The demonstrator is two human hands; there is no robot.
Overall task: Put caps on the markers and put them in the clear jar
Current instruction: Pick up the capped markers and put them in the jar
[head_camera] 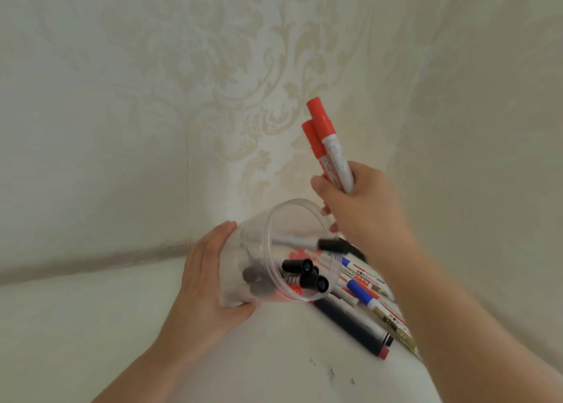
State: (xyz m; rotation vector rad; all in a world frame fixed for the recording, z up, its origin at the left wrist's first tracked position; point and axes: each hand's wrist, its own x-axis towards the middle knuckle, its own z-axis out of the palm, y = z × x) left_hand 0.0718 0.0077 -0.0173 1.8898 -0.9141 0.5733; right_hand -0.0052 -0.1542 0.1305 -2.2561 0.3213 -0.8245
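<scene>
Left hand (207,268) gripping tilted clear jar (274,250), right hand (362,207) clutching red-capped markers (327,142), lower ends hidden

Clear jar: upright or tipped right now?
Tipped. The clear jar leans with its open mouth facing the right hand; the left hand grips its side. Black-capped markers lie inside.

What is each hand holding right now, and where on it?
The right hand grips two red-capped markers by their lower barrels, caps up. The left hand holds the tilted clear jar around its side wall.
</scene>
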